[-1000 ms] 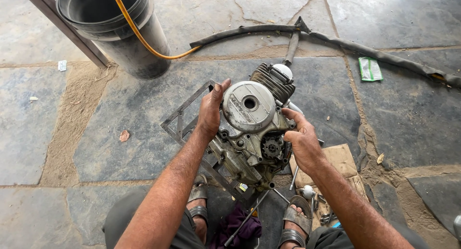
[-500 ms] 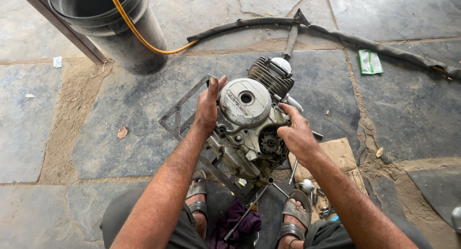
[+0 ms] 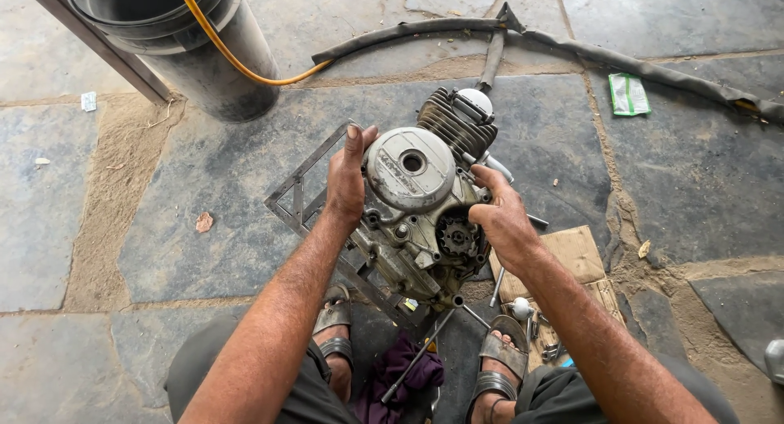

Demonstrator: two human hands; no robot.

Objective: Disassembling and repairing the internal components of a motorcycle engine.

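A grimy grey motorcycle engine (image 3: 412,220) stands on a metal frame (image 3: 300,197) on the stone floor, with its round side cover up and a small sprocket (image 3: 456,238) showing. My left hand (image 3: 349,179) grips the engine's left side next to the round cover. My right hand (image 3: 500,214) holds its right side by the sprocket. The finned cylinder (image 3: 454,122) points away from me. My two sandalled feet are just below the engine.
A dark bucket (image 3: 175,40) with a yellow hose (image 3: 237,60) stands at the top left. A black rubber hose (image 3: 572,44) runs across the top. Cardboard (image 3: 572,256), loose tools (image 3: 498,287), a purple rag (image 3: 404,373) and a green packet (image 3: 629,93) lie around.
The view has shifted slightly, so the engine sits a little higher in the frame. Both hands keep their grip on its sides.
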